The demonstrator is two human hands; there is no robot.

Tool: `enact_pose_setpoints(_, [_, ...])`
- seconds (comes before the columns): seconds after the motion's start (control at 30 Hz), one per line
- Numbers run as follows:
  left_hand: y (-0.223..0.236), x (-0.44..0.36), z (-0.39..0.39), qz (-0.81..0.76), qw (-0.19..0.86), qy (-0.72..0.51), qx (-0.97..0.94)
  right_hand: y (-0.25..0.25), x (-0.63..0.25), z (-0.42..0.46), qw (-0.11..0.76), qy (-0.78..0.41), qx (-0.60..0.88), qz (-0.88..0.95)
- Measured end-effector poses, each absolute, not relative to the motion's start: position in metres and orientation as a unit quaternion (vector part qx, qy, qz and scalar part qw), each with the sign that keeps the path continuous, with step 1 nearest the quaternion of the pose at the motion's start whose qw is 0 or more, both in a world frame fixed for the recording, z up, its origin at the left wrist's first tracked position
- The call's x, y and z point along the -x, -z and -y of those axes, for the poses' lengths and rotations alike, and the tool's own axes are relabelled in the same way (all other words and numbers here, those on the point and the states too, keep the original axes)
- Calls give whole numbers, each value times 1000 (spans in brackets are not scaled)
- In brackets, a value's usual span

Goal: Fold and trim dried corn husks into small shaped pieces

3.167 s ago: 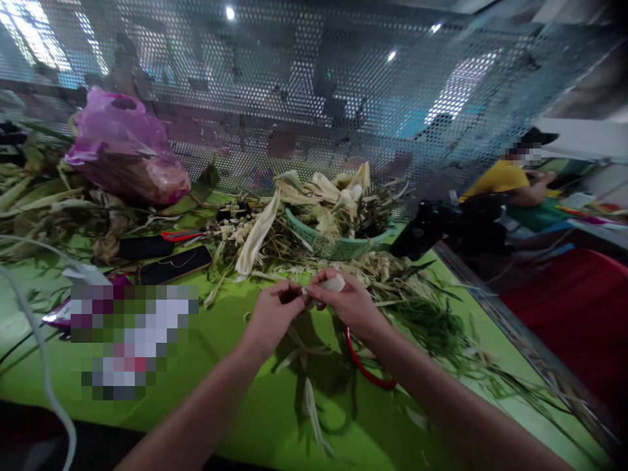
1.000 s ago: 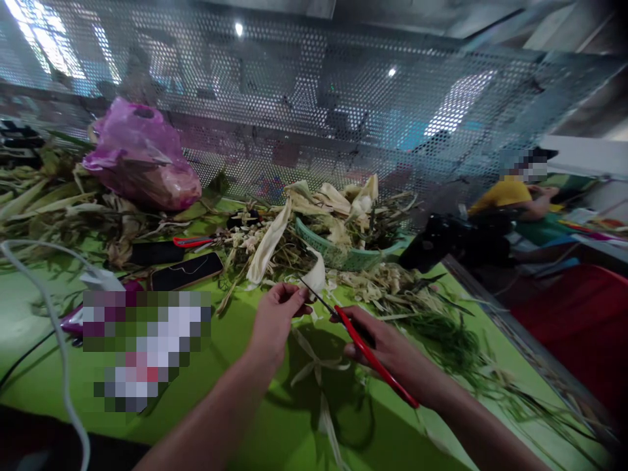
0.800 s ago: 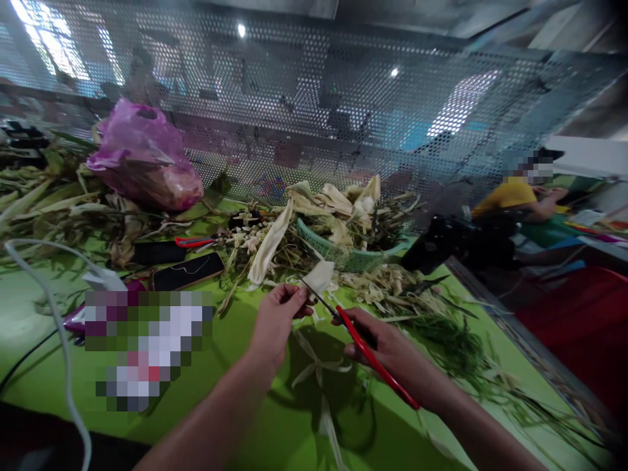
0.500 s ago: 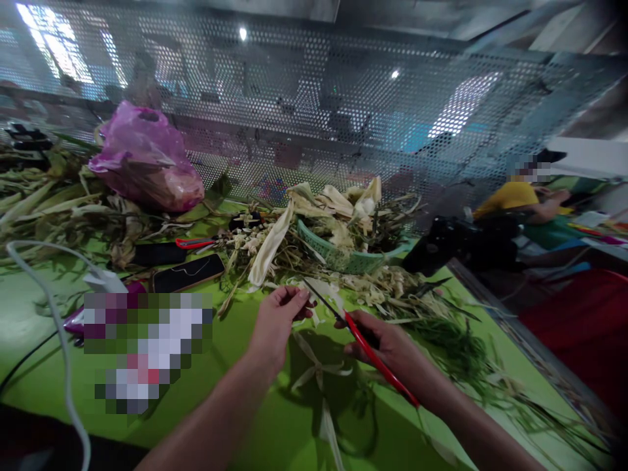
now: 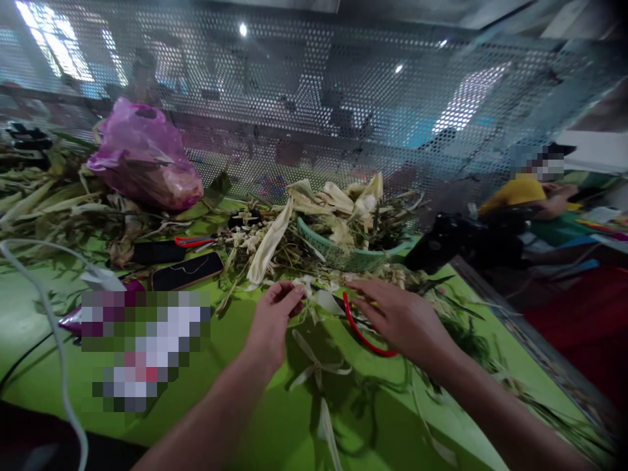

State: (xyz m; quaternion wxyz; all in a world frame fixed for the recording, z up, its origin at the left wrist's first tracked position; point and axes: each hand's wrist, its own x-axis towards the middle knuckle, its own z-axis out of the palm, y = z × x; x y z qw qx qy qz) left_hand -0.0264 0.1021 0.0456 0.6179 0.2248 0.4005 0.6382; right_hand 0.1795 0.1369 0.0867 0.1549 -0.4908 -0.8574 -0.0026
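My left hand [image 5: 275, 317] pinches a pale leaf strip [image 5: 321, 299] at its fingertips, just above the green table cover [image 5: 235, 392]. My right hand [image 5: 400, 317] is stretched out flat with its fingers apart, lying over the red-handled scissors [image 5: 360, 333], which rest on the table. Cut pale strips [image 5: 314, 366] lie below both hands. A heap of dry leaves and stems [image 5: 387, 281] spreads just beyond the fingers.
A green basket [image 5: 343, 258] stuffed with husks stands behind the hands. Two phones [image 5: 186, 271] and a second pair of red scissors [image 5: 193, 241] lie at left, near a purple bag [image 5: 142, 157]. A white cable [image 5: 49, 314] crosses the left edge. A person in yellow [image 5: 520, 193] sits at right behind the perforated screen [image 5: 314, 118].
My right hand has laid the red scissors down on the table and opened flat over them. The left hand has kept its pinch on the pale strip, now lower.
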Motion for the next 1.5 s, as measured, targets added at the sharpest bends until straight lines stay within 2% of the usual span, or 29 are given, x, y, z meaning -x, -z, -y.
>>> enact_pose_setpoints(0.1, [-45, 25, -103, -399, 611, -646, -225, -95, -146, -133, 248, -103, 437, 858])
enact_pose_setpoints(0.17, [-44, 25, -103, -399, 604, -651, -227, -94, -126, -132, 279, -153, 428, 846])
enact_pose_setpoints(0.37, [-44, 25, -104, -378, 617, -655, -218, -79, -106, -135, 331, -167, 430, 823])
enact_pose_setpoints(0.57, [-50, 25, -99, -368, 646, -629, -229, -81, -115, -136, 322, -177, 422, 829])
enact_pose_setpoints(0.77, [-52, 27, -98, -420, 601, -602, -316, -84, -122, -135, 309, -157, 411, 843])
enact_pose_setpoints(1.03, [-47, 25, -104, -454, 544, -619, -337, -78, -123, -136, 327, -244, 417, 812])
enact_pose_setpoints(1.23, [-43, 22, -103, -449, 529, -623, -361, -68, -122, -137, 347, -250, 405, 808])
enact_pose_setpoints(1.4, [-46, 25, -103, -467, 526, -569, -425, -77, -129, -141, 357, -215, 405, 814])
enact_pose_setpoints(1.5, [-48, 32, -99, -526, 459, -494, -518, -88, -136, -141, 387, -202, 416, 798])
